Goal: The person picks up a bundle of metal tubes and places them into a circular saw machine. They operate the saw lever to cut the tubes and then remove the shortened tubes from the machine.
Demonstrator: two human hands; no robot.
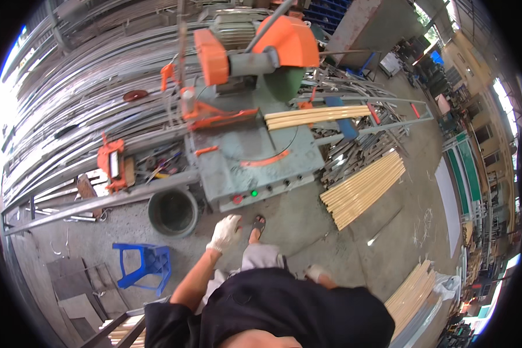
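Concrete floor point(296, 232) surrounds the saw point(252, 62); the bars point(316, 117) lie across its table point(226, 180), reaching past the right edge. My left hand point(225, 233) hangs near the bucket point(187, 203), loose-fingered, seemingly empty; my right hand point(317, 272) is half hidden, grip untellable. Bumping those overhanging ends could skew the bars beneath the blade point(284, 85).

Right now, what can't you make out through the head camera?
All in the head view:
Right hand: too small and blurred to read its fingers.
Gray bucket: too dark inside to tell its contents.
Upper part of the green disc: covered by the orange saw guard.
Tan strips, lower right: near ends hidden by the black shirt.
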